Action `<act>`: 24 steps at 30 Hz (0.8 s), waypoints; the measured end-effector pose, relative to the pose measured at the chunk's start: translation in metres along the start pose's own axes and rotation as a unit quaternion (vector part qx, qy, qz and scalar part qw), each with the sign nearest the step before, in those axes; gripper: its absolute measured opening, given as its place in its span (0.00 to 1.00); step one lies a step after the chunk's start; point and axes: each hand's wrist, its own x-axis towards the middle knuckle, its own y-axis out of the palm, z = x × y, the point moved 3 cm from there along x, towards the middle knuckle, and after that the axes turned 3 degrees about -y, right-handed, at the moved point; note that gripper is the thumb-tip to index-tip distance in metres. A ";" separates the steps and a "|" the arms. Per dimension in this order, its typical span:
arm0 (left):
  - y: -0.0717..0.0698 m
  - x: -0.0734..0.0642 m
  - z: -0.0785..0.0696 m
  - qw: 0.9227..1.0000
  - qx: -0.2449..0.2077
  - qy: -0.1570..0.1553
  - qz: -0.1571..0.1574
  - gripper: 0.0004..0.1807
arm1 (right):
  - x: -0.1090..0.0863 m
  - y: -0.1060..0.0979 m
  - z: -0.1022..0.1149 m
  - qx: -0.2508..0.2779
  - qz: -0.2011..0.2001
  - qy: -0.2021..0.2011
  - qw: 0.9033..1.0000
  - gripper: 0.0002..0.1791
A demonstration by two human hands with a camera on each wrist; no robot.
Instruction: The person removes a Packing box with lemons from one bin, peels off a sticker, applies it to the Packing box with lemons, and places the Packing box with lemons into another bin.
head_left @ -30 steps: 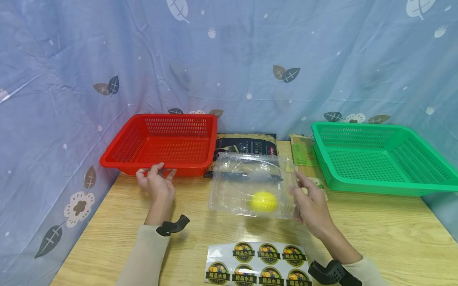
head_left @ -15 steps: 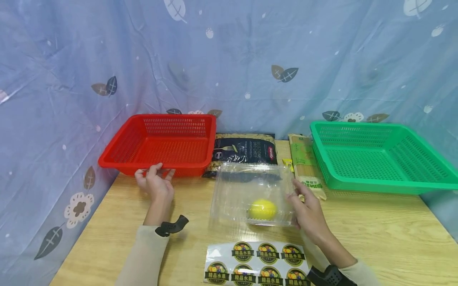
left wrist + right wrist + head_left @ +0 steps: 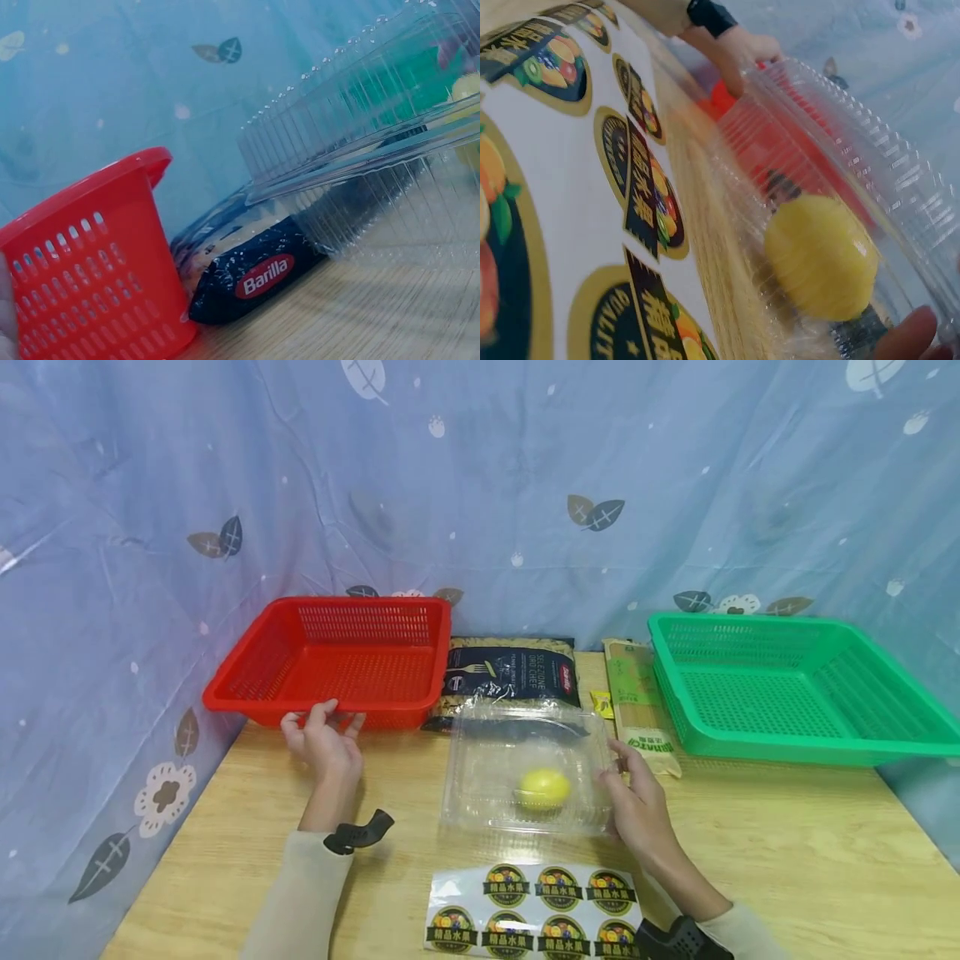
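At a wooden table [image 3: 780,843], we are watching a person's right hand [image 3: 637,797] pinching the right edge of a clear container [image 3: 480,814].

Inside the container, we are seeing a yellow fruit [image 3: 543,788] showing through the plastic, with a dark pasta bag [image 3: 513,670] lying behind and a sticker sheet [image 3: 534,912] lying in front. The left hand [image 3: 327,752] is touching the front rim of a red basket [image 3: 397,706]; with its fingers partly hidden, we are unable to tell whether it is gripping.
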 end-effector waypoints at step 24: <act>-0.017 -0.036 -0.016 0.995 0.095 -0.023 0.023 0.14 | -0.008 -0.020 0.035 -0.149 -0.108 -0.126 0.975 0.31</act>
